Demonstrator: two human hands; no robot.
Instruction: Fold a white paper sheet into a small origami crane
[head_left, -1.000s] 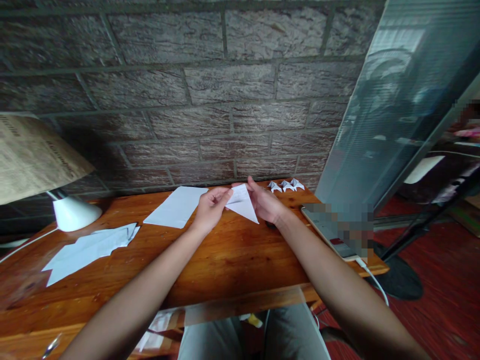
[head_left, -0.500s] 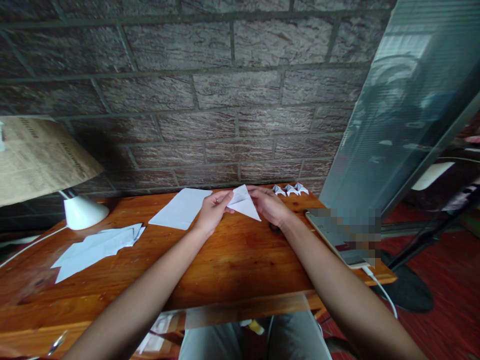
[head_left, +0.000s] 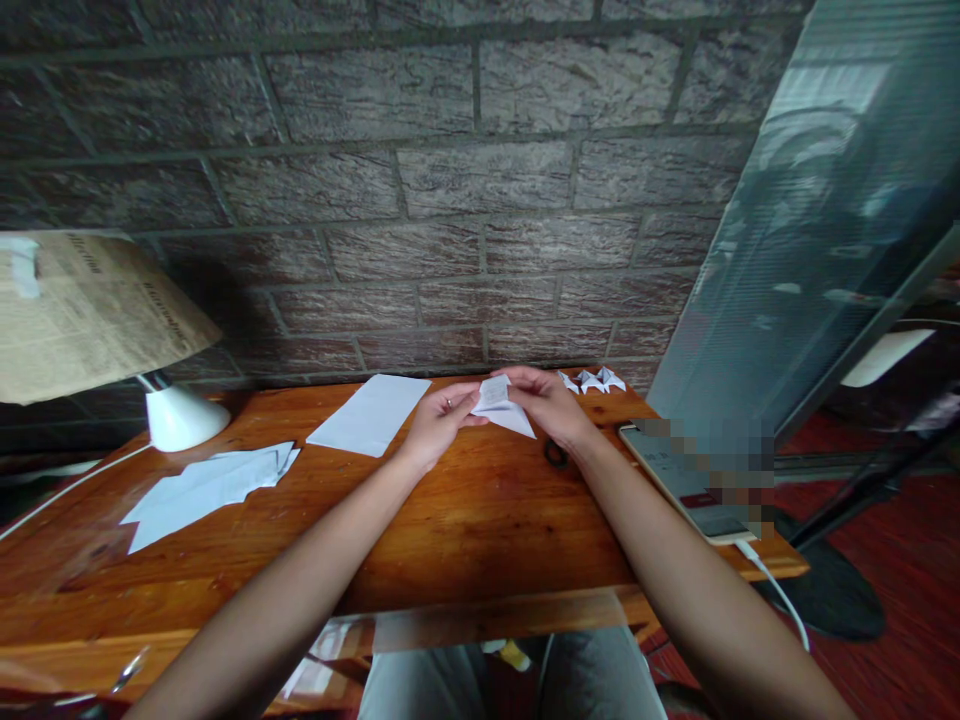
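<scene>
Between my two hands, above the wooden table, is a folded piece of white paper (head_left: 504, 402) with faint markings on its upper face and a pointed lower right corner. My left hand (head_left: 442, 420) pinches its left edge between thumb and fingers. On the other side, my right hand (head_left: 546, 402) is closed on the paper's upper right part, thumb in front and fingers partly hidden behind. Just past the right hand, small folded paper figures (head_left: 590, 381) stand in a row by the wall. A small dark ring-shaped object (head_left: 556, 453) lies below the right wrist.
White paper sheets (head_left: 369, 415) lie left of my hands, and cut paper pieces (head_left: 210, 490) farther left. A lamp (head_left: 184, 418) stands at the table's left. On the right, a tablet-like device (head_left: 675, 480) has a white cable (head_left: 776, 595) attached. A brick wall (head_left: 480, 190) rises behind.
The paper's upper part has been turned over, so a marked face now shows where a plain triangle stood. My right hand's fingers have come in over its top edge. The view has shifted slightly.
</scene>
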